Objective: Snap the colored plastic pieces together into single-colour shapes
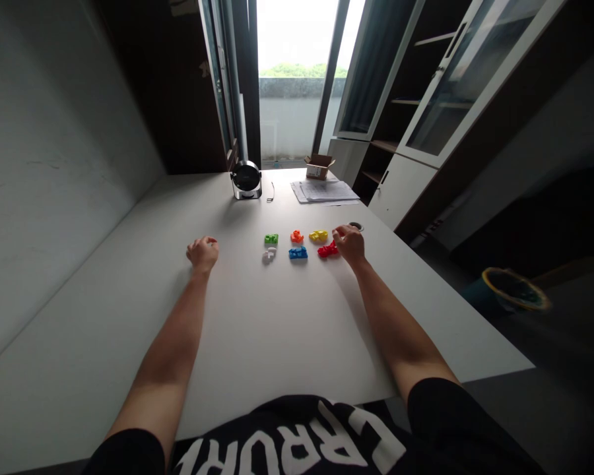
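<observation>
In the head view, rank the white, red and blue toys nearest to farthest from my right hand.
1. Red toy: immediately left of your right hand.
2. Blue toy: middle of the near row.
3. White toy: left end of that row.

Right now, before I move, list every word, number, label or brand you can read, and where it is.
Black shirt: large white letters, possibly including "RR"; distorted and cut off, whole word unclear.
Paper sheets: print too small to read.
Cardboard box: markings too small to read.
No other text can be made out.
</observation>
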`<state>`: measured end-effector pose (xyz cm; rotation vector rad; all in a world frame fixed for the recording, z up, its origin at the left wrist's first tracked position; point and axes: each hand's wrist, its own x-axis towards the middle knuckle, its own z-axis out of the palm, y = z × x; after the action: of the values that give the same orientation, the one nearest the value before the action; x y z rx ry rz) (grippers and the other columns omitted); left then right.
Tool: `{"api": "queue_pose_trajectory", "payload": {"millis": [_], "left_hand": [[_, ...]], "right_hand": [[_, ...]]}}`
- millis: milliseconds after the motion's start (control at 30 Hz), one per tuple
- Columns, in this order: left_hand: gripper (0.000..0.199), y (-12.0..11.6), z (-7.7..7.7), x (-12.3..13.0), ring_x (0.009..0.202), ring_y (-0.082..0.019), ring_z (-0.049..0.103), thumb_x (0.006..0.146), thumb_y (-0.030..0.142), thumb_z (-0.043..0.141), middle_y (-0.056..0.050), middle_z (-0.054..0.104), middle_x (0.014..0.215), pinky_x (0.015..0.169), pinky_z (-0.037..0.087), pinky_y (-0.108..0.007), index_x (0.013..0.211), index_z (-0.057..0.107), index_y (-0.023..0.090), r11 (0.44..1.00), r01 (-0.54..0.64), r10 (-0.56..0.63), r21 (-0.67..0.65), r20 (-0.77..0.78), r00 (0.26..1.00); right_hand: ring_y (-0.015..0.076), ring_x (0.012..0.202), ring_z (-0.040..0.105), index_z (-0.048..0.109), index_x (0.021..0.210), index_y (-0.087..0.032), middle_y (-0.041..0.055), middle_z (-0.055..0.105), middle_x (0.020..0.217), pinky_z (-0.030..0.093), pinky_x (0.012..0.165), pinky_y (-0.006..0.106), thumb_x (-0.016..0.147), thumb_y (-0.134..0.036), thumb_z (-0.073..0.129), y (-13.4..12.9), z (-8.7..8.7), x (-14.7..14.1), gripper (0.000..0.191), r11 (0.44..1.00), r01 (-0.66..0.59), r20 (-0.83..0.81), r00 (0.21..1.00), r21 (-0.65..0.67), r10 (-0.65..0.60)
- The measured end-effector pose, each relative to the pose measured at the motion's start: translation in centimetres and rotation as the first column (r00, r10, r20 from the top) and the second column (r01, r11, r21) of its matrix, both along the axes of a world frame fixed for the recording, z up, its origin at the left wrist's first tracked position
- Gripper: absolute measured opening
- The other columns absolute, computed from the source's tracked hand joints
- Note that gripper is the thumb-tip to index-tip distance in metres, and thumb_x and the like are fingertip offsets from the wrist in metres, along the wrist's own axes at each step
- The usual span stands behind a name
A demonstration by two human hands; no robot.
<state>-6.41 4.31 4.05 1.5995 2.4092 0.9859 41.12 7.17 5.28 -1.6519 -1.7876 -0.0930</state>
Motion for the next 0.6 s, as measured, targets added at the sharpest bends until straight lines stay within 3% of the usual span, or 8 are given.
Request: {"api": "queue_pose_trajectory", "payload": {"millis": [100,267,367,467,600], "left_hand": [[0.023,0.0,-0.2,-4.3,0.11,-0.032,0.058,0.08,0.025,0.06,-0.013,0.07,0.107,0.102,0.04,-0.044,0.098,0.073,0.022,0.967,0.174,-0.183,-0.187,-0.03,0.983],[0.033,-0.7,-0.6,-8.3,0.091,-0.028,0.066,0.066,0.023,0.067,-0.011,0.072,0.097,0.087,0.048,-0.038,0.098,0.073,0.018,0.93,0.24,-0.259,-0.28,-0.035,0.965],[0.033,-0.9,-0.7,-8.0,0.08,-0.026,0.067,0.067,0.024,0.07,-0.008,0.073,0.089,0.079,0.048,-0.036,0.099,0.073,0.02,0.922,0.255,-0.261,-0.291,0.017,0.965],[0.029,-0.9,-0.7,-6.8,0.081,-0.026,0.068,0.071,0.027,0.073,-0.008,0.074,0.089,0.077,0.047,-0.035,0.098,0.072,0.021,0.935,0.222,-0.225,-0.276,0.019,0.974],[0.024,-0.8,-0.7,-5.3,0.085,-0.026,0.068,0.077,0.032,0.07,-0.009,0.075,0.095,0.078,0.047,-0.034,0.1,0.071,0.022,0.966,0.164,-0.168,-0.2,-0.006,0.986]], "right_hand": [[0.0258,0.093,0.058,0.07,0.094,-0.018,0.0103,0.07,0.096,0.043,0.089,0.035,0.095,-0.03,0.048,-0.5,1.0,-1.0,0.025,1.0,-0.028,-0.029,0.999,0.0,0.028],[0.024,0.089,0.06,0.069,0.09,-0.019,0.0081,0.07,0.092,0.044,0.087,0.033,0.096,-0.031,0.05,-1.6,2.5,-3.8,0.023,0.989,-0.142,-0.089,0.985,0.034,0.145],[0.022,0.087,0.061,0.069,0.087,-0.021,0.0062,0.07,0.092,0.044,0.083,0.031,0.096,-0.031,0.05,-2.8,3.4,-6.4,0.023,0.959,-0.28,-0.131,0.95,0.045,0.284],[0.0207,0.082,0.06,0.069,0.085,-0.022,0.0046,0.069,0.087,0.044,0.08,0.032,0.096,-0.031,0.053,-4.5,3.9,-9.5,0.022,0.902,-0.429,-0.186,0.883,0.055,0.432],[0.0192,0.079,0.06,0.069,0.084,-0.023,0.0036,0.068,0.085,0.045,0.077,0.031,0.094,-0.029,0.057,-6.6,3.1,-13.9,0.017,0.807,-0.59,-0.234,0.78,0.037,0.581]]}}
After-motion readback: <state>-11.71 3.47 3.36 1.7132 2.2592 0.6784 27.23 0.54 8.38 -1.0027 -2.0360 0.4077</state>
